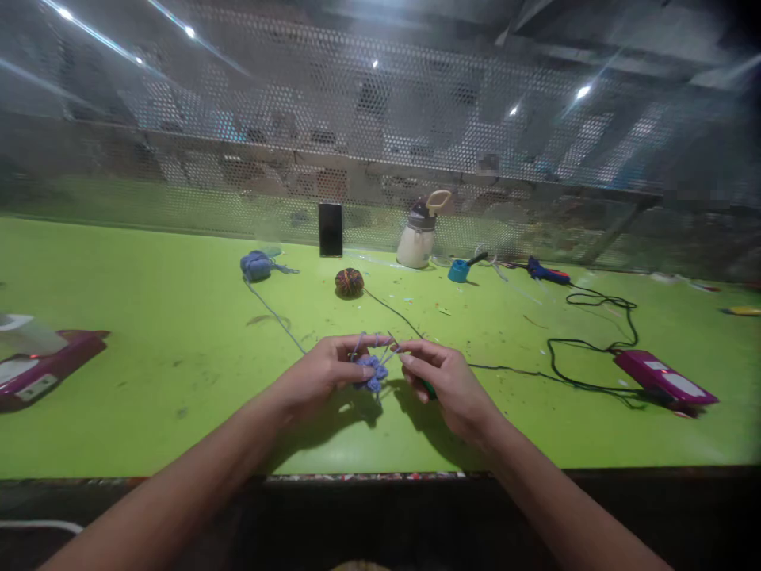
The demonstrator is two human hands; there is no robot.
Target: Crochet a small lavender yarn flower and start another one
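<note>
Between thumb and fingers, my left hand (333,365) pinches a small piece of blue-purple crochet work (372,374). Blue yarn loops over the left index finger and runs back to a ball of blue yarn (258,266) at the far left. In my right hand (443,377) is a crochet hook (428,388) with a dark green handle, mostly covered by the curled fingers. Its thin tip meets the yarn just above the crochet piece. Both hands are close together over the green table (178,317), near its front edge.
A multicoloured yarn ball (349,281) lies ahead. Behind stand a phone (330,230) and a bottle (416,238). Rightward are a blue tape ring (458,270), a glue gun (547,271) and a purple power strip (664,376) with black cord. Another power strip (65,357) sits left.
</note>
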